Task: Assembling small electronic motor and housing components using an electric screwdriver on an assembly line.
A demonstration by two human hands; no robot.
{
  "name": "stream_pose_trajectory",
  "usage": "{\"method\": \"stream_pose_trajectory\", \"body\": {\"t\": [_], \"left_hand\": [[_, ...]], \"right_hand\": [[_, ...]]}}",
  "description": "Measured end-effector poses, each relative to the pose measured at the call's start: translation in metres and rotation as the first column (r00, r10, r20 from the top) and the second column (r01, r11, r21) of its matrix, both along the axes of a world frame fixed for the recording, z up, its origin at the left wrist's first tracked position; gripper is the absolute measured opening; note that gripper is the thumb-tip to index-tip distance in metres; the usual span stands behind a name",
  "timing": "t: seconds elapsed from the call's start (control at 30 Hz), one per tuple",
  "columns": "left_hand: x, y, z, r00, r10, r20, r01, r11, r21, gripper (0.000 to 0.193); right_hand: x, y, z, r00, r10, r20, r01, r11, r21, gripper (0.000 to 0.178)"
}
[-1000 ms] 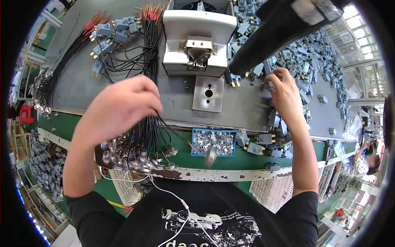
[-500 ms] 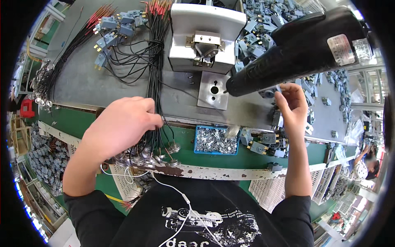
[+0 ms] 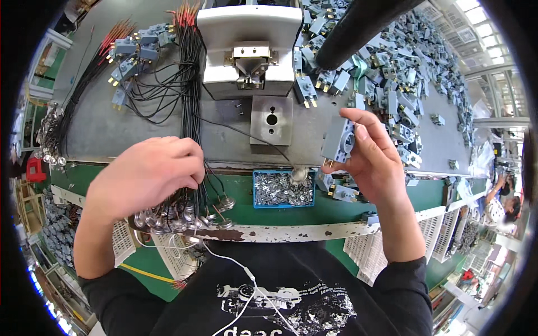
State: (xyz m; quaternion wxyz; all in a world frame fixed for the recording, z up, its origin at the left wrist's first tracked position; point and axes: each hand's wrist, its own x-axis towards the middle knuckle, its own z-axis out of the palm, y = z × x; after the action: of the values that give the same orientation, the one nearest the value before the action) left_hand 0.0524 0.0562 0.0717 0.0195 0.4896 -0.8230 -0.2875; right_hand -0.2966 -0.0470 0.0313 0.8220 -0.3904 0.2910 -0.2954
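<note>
Your right hand (image 3: 376,159) pinches grey switch block (image 3: 334,138), held up right of steel plate (image 3: 281,132). Your left hand (image 3: 151,176) curled at black cable bundle (image 3: 190,106) (grip hidden, cannot tell). Step looks like pairing block with lead; next move probably calls for turning block, freeing one cable.

On the grey bench (image 3: 92,129), a holed plate (image 3: 283,120) was set before a press (image 3: 249,33). Blocks (image 3: 392,101) were heaped to the right; black wires (image 3: 191,95) were laid leftward. On the green ledge (image 3: 241,196), a blue tray (image 3: 255,189) was placed.
</note>
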Motion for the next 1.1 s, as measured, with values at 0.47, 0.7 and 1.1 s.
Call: {"method": "stream_pose_trajectory", "body": {"t": [0.47, 0.7, 1.1], "left_hand": [[-0.041, -0.022, -0.023, 0.980, -0.060, 0.192, 0.098, 0.975, -0.198, 0.013], [-0.028, -0.023, -0.012, 0.989, -0.086, -0.119, 0.072, 0.991, -0.116, 0.018], [-0.034, -0.024, -0.022, 0.979, -0.085, -0.186, -0.011, 0.886, -0.463, 0.012]], "right_hand": [[0.042, -0.015, 0.010, 0.832, -0.133, -0.538, -0.404, 0.519, -0.753, 0.063], [0.068, -0.020, -0.041, 0.724, -0.408, -0.556, -0.557, 0.129, -0.820, 0.057], [0.054, 0.028, 0.034, 0.862, -0.057, -0.504, -0.455, 0.350, -0.819, 0.061]]}}
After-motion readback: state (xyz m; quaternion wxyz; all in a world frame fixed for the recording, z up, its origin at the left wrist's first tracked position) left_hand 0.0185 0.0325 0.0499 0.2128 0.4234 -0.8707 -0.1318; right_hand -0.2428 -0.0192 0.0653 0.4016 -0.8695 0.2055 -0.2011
